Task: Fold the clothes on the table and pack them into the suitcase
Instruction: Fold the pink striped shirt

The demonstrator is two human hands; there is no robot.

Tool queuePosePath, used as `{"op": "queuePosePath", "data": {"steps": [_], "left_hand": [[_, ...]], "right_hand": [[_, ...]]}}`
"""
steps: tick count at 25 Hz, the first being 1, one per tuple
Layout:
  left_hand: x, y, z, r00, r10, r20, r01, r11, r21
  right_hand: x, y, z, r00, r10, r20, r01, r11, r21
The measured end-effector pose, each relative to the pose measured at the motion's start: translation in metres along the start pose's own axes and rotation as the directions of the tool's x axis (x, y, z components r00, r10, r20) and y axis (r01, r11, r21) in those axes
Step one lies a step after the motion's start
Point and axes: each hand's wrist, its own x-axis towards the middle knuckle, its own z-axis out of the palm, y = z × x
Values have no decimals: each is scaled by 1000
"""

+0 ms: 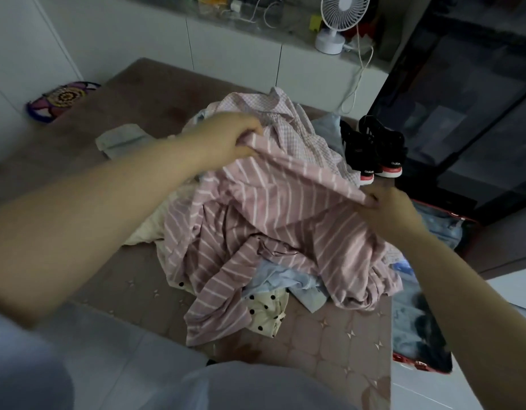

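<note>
A pink garment with white stripes [264,220] is lifted off a pile of clothes on the brown table [338,344]. My left hand [226,137] pinches its upper edge at the far left. My right hand [389,211] pinches the same edge at the right, so the cloth hangs stretched between them. Under it lie a pink checked shirt [285,119], a light blue piece [288,279] and a cream cloth with black dots [267,309]. The red-rimmed suitcase [421,365] lies open on the floor to the right of the table, with denim and dark clothes inside.
A pair of black sneakers with red soles [374,149] stands at the table's right edge. A folded grey-green cloth [122,140] lies at the left and a colourful round bag [63,99] at the far left corner. A white fan [338,22] stands on the counter behind.
</note>
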Motion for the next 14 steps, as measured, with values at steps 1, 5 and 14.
{"op": "queuePosePath", "data": {"steps": [1,5,14], "left_hand": [[-10,-3,17,1000,-10,28,10,1000,0],[-76,-31,80,955,-242,174,203,955,215],[-113,-98,74,840,-451,302,367,882,296]], "right_hand": [[-8,6,5,1000,12,4,-12,1000,4],[-25,34,17,959,144,246,-166,984,71],[8,21,-40,822,34,569,-235,930,284]]}}
